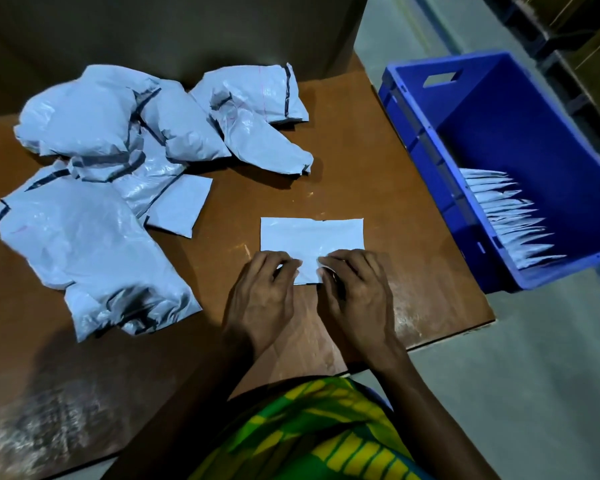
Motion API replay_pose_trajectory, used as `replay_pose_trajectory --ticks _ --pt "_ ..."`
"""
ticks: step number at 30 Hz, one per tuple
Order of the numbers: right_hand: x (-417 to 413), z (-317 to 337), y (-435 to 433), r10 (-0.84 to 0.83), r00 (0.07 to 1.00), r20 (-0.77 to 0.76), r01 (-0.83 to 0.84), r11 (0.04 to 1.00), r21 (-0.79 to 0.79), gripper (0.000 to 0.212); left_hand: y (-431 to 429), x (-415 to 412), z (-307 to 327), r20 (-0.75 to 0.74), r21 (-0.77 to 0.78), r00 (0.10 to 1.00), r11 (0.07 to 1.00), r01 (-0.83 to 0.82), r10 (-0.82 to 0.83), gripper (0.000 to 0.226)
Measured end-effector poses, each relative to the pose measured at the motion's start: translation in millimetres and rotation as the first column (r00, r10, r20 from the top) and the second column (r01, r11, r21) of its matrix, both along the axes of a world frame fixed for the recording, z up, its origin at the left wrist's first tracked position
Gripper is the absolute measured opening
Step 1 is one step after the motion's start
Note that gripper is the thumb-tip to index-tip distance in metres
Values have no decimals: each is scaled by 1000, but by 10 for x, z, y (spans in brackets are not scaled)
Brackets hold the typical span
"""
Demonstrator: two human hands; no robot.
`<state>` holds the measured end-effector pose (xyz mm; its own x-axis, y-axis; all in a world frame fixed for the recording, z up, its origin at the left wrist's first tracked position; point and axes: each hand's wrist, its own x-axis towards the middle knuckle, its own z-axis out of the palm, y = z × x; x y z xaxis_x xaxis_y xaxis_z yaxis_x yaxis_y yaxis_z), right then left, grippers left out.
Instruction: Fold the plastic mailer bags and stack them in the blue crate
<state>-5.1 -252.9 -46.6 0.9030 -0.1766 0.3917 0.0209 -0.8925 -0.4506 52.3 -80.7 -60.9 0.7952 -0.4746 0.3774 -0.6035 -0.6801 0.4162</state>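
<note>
A flat white mailer bag [311,233] lies on the brown table [378,161] in front of me. My left hand [262,296] and my right hand [355,292] sit side by side on its near edge, fingers curled, pinching the plastic. A heap of crumpled white mailer bags [101,168] covers the left and back of the table. The blue crate [520,140] stands off the table's right edge, with several folded mailers [510,220] stacked upright along its near left wall.
A small flat mailer [181,209] lies at the heap's right edge. A dark wall [153,29] rises behind the table. Grey floor [534,375] lies to the right, below the crate. My green and yellow patterned clothing [319,431] fills the bottom centre.
</note>
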Motion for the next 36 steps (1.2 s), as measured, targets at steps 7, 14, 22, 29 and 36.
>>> replay_pose_trajectory --ticks 7,14,22,29,36 --pt "149 193 -15 40 999 -25 -40 999 29 22 23 38 83 -66 12 998 1000 23 -22 24" --pt "33 80 92 1 998 -56 3 998 61 13 175 204 241 -190 -47 979 997 63 -71 48" --pt "524 285 -6 216 969 -118 -214 976 29 16 260 18 48 -172 59 982 995 86 -75 61" --pt "792 104 30 254 958 -137 -248 967 54 8 299 -75 33 -186 206 972 961 183 -145 62" --pt "973 37 166 281 954 -106 -278 960 44 18 301 -135 -13 -153 223 978 959 173 -140 60"
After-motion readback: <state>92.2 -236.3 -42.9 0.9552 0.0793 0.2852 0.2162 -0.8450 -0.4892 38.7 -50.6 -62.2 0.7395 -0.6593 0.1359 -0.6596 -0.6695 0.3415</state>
